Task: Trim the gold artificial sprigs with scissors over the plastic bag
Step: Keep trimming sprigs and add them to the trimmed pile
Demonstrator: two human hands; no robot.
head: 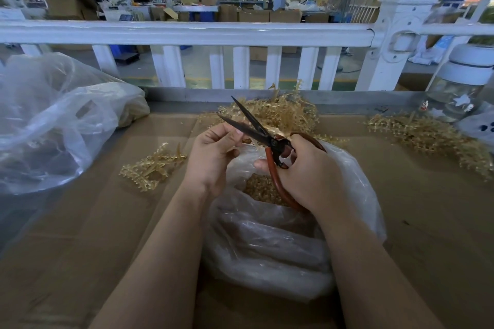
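My right hand point(307, 171) grips the red-handled scissors point(256, 128), whose dark blades stand apart and point up-left. My left hand point(213, 152) has curled fingers pinching a small gold sprig piece right at the blades; the piece is mostly hidden by the fingers. Both hands hover over a clear plastic bag point(267, 235) that holds gold trimmings point(263, 189). A heap of gold sprigs point(280, 112) lies just behind the hands. A few more sprigs point(149, 165) lie to the left, and another heap of sprigs point(433, 136) spreads at the right.
Brown cardboard point(93, 222) covers the work table. A large crumpled clear bag point(50, 120) sits at the left. A white railing point(187, 35) runs along the table's far edge. A glass jar with a white lid point(459, 85) stands at the right.
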